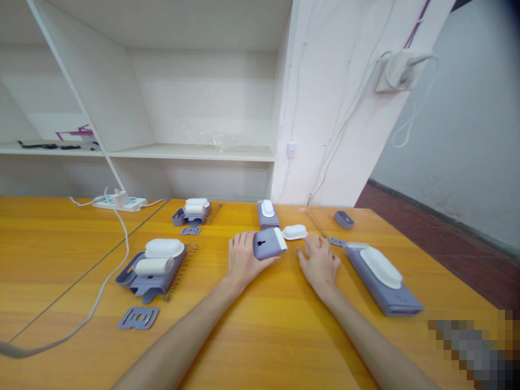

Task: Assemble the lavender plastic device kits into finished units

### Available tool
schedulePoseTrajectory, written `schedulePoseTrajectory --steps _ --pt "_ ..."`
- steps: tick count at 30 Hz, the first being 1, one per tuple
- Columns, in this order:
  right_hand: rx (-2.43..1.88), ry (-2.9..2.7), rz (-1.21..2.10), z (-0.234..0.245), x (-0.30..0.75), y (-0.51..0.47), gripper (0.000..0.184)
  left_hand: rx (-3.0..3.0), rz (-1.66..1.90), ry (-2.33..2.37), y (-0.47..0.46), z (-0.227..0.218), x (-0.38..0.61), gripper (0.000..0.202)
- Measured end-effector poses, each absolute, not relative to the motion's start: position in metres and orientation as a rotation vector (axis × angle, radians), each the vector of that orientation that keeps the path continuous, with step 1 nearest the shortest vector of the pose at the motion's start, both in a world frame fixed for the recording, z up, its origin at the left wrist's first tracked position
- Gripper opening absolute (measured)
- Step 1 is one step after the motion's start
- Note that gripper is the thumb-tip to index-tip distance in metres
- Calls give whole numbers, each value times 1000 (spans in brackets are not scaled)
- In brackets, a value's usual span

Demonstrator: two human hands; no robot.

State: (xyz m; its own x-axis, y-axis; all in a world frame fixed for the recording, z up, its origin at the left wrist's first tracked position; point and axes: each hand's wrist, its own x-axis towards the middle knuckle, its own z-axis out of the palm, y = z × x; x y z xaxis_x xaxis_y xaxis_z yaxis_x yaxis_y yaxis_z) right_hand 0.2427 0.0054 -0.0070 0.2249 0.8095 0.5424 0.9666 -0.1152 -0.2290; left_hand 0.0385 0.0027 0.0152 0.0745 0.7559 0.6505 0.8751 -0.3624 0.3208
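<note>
The left hand (241, 259) is closed around a small grey housing (265, 244), its fingers wrapped over the far left end and its thumb laid along the near edge; from my seat I see a dark keyhole-shaped slot in the face and a white end piece (280, 240) on the right. The right hand (320, 265) is apart from the left, its fingers spread and slightly bent, low over the counter (264, 341), and I make out nothing in its grip. Its fingertips are just beside a white oval cap (294, 233) (whether they touch it, I cannot tell from this angle). The housing I'm watching sits near the middle of my view, in front of a grey case (268, 221) with a white oval on top.

To the right of the right hand I have a long grey case (365, 276) bearing a white oval piece (382, 266), with a small slotted plate (337, 241), a coil spring (314, 222) and a grey ring-like part (343, 220) beyond it. On my left, a grey body (158, 283) carries a white oval and a white roller (153, 266), with a long spring (179, 276) alongside and a flat slotted plate (138, 318) nearer me.
</note>
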Motion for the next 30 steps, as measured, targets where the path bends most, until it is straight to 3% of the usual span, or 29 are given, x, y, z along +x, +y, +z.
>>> schedulePoseTrajectory --steps 4,9,14,25,30 --pt "-1765 -1807 -307 -4 241 1 26 -2150 -1166 -1703 4 15 38 69" --pt "-1271 -2112 -24 0 235 -6 49 -2093 -1186 -1719 5 13 38 69" --pt "-1070 -2008 218 0 234 -9 62 -2060 -1203 -1722 6 12 37 69" --pt "-1095 -1389 653 -6 237 7 56 -2270 -1116 -1568 4 13 39 70" --pt "-1099 -1198 774 -8 234 12 34 -2375 -1092 -1493 3 14 39 71"
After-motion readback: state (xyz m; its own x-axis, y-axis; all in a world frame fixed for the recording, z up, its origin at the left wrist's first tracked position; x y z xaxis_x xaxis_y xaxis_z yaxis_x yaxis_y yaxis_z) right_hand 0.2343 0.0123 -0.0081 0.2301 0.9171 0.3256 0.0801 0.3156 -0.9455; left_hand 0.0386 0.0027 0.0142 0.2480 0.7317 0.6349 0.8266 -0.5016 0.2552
